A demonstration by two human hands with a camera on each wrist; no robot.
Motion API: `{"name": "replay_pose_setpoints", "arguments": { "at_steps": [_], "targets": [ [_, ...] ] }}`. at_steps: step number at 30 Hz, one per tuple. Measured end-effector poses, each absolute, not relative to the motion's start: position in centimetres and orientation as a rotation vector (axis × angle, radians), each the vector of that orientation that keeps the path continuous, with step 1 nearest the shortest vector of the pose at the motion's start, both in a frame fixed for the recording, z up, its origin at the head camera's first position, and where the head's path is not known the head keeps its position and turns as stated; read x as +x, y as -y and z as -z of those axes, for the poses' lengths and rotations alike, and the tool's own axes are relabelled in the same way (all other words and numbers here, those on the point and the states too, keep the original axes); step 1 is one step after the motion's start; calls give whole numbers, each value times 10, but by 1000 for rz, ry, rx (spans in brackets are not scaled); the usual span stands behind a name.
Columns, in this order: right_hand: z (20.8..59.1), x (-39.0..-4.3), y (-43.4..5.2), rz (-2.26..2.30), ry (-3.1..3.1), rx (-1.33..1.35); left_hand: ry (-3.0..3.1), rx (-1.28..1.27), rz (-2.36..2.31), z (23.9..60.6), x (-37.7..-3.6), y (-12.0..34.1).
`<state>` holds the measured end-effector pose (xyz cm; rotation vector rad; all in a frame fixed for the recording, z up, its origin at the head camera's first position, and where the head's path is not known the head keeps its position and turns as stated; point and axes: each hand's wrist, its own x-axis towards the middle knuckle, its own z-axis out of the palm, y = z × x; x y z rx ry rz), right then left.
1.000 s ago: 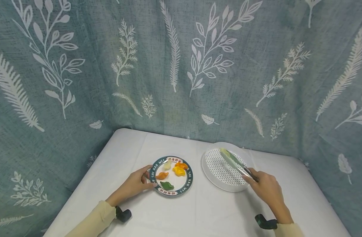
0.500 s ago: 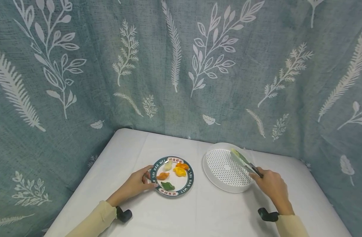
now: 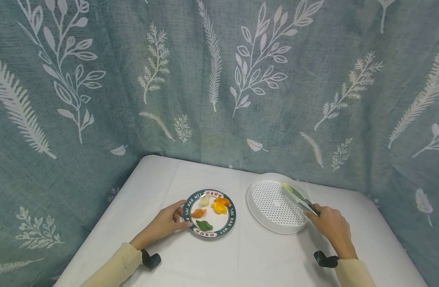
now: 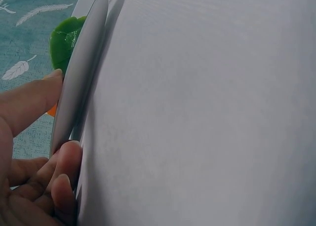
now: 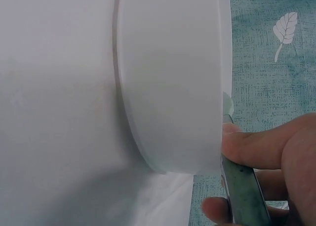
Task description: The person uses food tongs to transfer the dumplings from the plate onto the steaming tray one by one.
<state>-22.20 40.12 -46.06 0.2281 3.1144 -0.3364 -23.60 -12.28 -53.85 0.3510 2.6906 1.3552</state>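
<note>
Left hand (image 3: 168,219) pinches plate (image 3: 217,221) at its rim, thumb on top; right hand (image 3: 332,225), fingers curled, grips tongs (image 3: 301,199) slanting over tray (image 3: 272,202).

Left sleeve (image 3: 113,266): long, plain pale beige, creased near cuff. Black wrist unit (image 3: 151,260) just beside left sleeve's cuff, stubby, bent, rounded end. Right sleeve (image 3: 353,274), well right of left sleeve: same pale beige. Second black unit (image 3: 326,260), also right of left sleeve: same bent shape, greenish sheen on its end. Fingers (image 4: 69,159) bare, beyond left sleeve's cuff, nails short.
</note>
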Motion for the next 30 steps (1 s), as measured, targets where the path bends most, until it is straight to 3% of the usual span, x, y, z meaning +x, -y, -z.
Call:
{"name": "replay_pose_setpoints", "arguments": {
  "at_steps": [30],
  "targets": [
    [447, -198, -382, 452, -3292, 124, -2721, 308, -1323, 539, -235, 121]
  ]
}}
